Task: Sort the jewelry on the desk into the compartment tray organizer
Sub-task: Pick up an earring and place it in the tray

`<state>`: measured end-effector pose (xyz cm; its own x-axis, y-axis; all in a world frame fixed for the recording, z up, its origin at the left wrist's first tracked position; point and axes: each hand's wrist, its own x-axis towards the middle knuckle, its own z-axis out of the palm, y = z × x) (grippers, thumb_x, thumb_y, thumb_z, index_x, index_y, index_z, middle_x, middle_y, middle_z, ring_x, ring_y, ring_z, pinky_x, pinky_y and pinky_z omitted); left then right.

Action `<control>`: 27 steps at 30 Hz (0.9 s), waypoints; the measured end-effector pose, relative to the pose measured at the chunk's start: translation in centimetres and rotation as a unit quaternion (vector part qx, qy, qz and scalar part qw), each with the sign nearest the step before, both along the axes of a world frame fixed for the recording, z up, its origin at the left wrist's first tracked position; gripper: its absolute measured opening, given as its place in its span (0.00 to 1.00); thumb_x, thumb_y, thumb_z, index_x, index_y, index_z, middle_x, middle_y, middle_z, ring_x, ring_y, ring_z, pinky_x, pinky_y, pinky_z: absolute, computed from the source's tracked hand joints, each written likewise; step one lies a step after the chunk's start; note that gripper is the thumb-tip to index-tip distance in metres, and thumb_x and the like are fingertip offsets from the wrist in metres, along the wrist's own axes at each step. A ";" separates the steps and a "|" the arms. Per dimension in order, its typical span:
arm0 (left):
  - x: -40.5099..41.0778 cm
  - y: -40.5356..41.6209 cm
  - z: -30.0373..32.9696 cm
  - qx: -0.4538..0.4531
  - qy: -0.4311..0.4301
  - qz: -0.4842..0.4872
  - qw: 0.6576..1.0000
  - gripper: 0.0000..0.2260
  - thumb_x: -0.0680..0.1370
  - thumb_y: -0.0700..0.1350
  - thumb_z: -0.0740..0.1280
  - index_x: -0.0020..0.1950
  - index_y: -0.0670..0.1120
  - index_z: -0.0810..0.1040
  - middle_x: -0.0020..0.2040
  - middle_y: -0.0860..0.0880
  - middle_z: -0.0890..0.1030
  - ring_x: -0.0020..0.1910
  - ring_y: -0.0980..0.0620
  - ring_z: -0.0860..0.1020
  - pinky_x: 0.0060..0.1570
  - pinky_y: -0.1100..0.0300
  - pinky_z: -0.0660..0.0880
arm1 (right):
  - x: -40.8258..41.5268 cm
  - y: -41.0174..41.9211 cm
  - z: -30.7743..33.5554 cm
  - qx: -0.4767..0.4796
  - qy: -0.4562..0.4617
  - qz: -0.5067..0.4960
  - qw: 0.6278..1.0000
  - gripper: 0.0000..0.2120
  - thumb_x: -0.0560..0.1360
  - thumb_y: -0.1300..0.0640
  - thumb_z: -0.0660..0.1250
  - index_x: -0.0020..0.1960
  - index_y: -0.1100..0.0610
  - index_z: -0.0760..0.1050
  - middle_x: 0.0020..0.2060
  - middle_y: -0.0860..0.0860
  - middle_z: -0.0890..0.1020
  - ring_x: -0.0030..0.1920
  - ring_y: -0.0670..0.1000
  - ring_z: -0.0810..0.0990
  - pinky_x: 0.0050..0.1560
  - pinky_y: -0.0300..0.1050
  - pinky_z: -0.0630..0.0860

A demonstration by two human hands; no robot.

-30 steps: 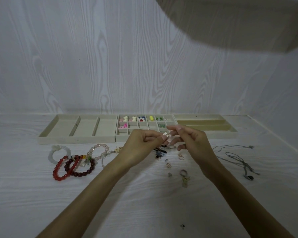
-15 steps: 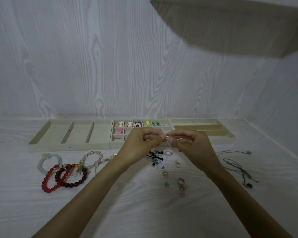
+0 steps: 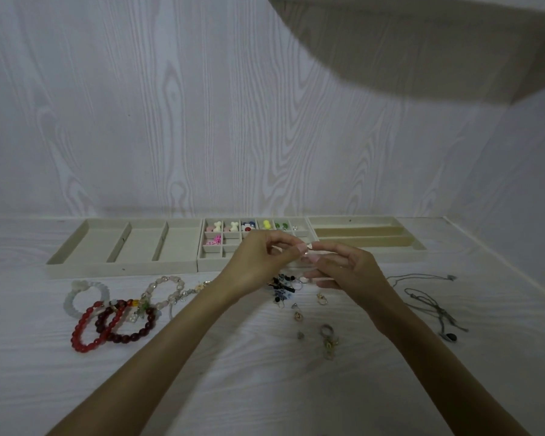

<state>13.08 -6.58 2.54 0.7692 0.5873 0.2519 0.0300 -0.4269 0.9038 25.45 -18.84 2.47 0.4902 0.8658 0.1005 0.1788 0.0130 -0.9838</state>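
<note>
Right, small ring (image 3: 306, 252) is pinched between both hands, left hand (image 3: 258, 258) and right hand (image 3: 348, 267) meeting fingertip to fingertip just above the tray's (image 3: 120, 267) front edge. Small-compartment section sits directly behind the grip, nearer the left hand. Bracelets (image 3: 114, 322) and necklaces (image 3: 428, 298) lie out on the desk (image 3: 233, 388).

Beige tray organizer (image 3: 120, 265) sits along the back of the desk, middle grid section (image 3: 255, 238) already has colourful earrings in the top row. Beaded bracelets (image 3: 114, 313) lie front-left, small rings and studs (image 3: 299, 306) in the middle, thin necklaces (image 3: 428, 297) on the right.
</note>
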 end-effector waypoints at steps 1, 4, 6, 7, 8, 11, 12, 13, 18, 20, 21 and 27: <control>0.1 0.2 0.2 0.035 0.017 0.005 0.999 0.05 0.76 0.47 0.68 0.47 0.50 0.83 0.45 0.53 0.84 0.44 0.54 0.80 0.48 0.61 0.76 | 0.2 0.1 0.1 0.003 -0.036 -0.020 0.999 0.10 0.69 0.52 0.72 0.50 0.51 0.80 0.39 0.47 0.86 0.41 0.46 0.84 0.37 0.33 0.78; 0.7 0.6 0.7 0.102 0.061 0.015 0.993 0.06 0.76 0.51 0.68 0.47 0.51 0.83 0.45 0.55 0.83 0.46 0.53 0.80 0.52 0.49 0.77 | 1.1 0.5 0.3 0.035 -0.133 -0.064 0.988 0.03 0.71 0.56 0.72 0.43 0.48 0.82 0.35 0.43 0.84 0.37 0.41 0.83 0.35 0.29 0.74; 1.4 1.1 1.0 0.136 0.080 0.025 0.987 0.06 0.76 0.53 0.68 0.46 0.53 0.83 0.45 0.57 0.83 0.45 0.55 0.80 0.51 0.49 0.77 | 1.8 1.1 0.6 0.042 -0.176 -0.069 0.981 0.04 0.70 0.56 0.73 0.40 0.46 0.81 0.33 0.40 0.83 0.35 0.39 0.82 0.36 0.28 0.74; 1.8 1.4 1.2 0.152 0.090 0.031 0.984 0.06 0.76 0.54 0.68 0.45 0.54 0.82 0.44 0.58 0.82 0.44 0.56 0.79 0.50 0.50 0.77 | 2.2 1.5 0.8 0.046 -0.193 -0.069 0.978 0.04 0.69 0.55 0.73 0.40 0.46 0.81 0.32 0.39 0.83 0.34 0.39 0.81 0.36 0.28 0.74; 2.3 1.9 1.4 0.165 0.098 0.035 0.981 0.05 0.75 0.54 0.68 0.44 0.56 0.81 0.44 0.59 0.82 0.43 0.57 0.79 0.49 0.52 0.78 | 2.7 2.0 1.1 0.048 -0.210 -0.071 0.974 0.04 0.68 0.54 0.74 0.39 0.46 0.81 0.33 0.40 0.83 0.34 0.39 0.81 0.36 0.28 0.74; 4.5 4.1 2.4 0.201 0.134 0.042 0.969 0.03 0.75 0.56 0.68 0.43 0.59 0.79 0.44 0.60 0.80 0.43 0.58 0.78 0.43 0.60 0.74 | 4.9 4.2 1.8 0.031 -0.273 -0.095 0.957 0.04 0.67 0.49 0.75 0.38 0.48 0.82 0.35 0.44 0.84 0.33 0.44 0.81 0.35 0.35 0.77; 5.4 5.0 2.7 0.214 0.147 0.045 0.965 0.03 0.75 0.56 0.68 0.43 0.59 0.79 0.43 0.60 0.80 0.43 0.59 0.78 0.41 0.61 0.73 | 5.8 5.1 2.0 0.015 -0.299 -0.103 0.949 0.05 0.66 0.48 0.75 0.38 0.48 0.82 0.35 0.45 0.83 0.33 0.44 0.80 0.36 0.37 0.76; 6.2 5.8 2.9 0.227 0.155 0.047 0.960 0.03 0.75 0.55 0.68 0.43 0.58 0.79 0.43 0.60 0.80 0.42 0.59 0.78 0.39 0.62 0.72 | 6.8 6.1 2.1 -0.004 -0.326 -0.105 0.940 0.06 0.66 0.47 0.75 0.38 0.48 0.82 0.35 0.44 0.83 0.33 0.44 0.79 0.36 0.37 0.75; 9.9 9.7 1.5 0.259 0.198 0.055 0.944 0.06 0.77 0.50 0.65 0.50 0.57 0.81 0.47 0.57 0.81 0.48 0.55 0.79 0.43 0.59 0.72 | 11.2 10.5 1.0 -0.096 -0.400 -0.067 0.909 0.02 0.69 0.50 0.73 0.39 0.47 0.82 0.32 0.42 0.77 0.34 0.43 0.74 0.37 0.39 0.70; 10.6 10.9 0.4 0.256 0.219 0.050 0.940 0.09 0.79 0.48 0.62 0.54 0.55 0.81 0.52 0.55 0.82 0.52 0.54 0.79 0.48 0.57 0.74 | 12.4 11.7 0.1 -0.127 -0.417 -0.056 0.898 0.02 0.70 0.52 0.72 0.39 0.46 0.82 0.33 0.42 0.76 0.36 0.44 0.74 0.39 0.40 0.69; 10.9 11.4 -0.2 0.261 0.228 0.040 0.937 0.10 0.79 0.45 0.62 0.56 0.54 0.81 0.55 0.54 0.81 0.54 0.53 0.78 0.51 0.55 0.75 | 12.9 12.2 -0.3 -0.140 -0.426 -0.048 0.892 0.02 0.71 0.52 0.72 0.39 0.46 0.82 0.33 0.42 0.75 0.37 0.44 0.74 0.40 0.40 0.68; 11.4 13.0 -2.2 0.355 0.259 -0.005 0.898 0.17 0.79 0.41 0.57 0.63 0.55 0.77 0.67 0.52 0.73 0.67 0.49 0.64 0.63 0.53 0.65 | 13.8 13.9 -1.2 -0.168 -0.490 -0.017 0.855 0.06 0.73 0.51 0.68 0.45 0.49 0.84 0.34 0.44 0.75 0.37 0.44 0.73 0.44 0.40 0.66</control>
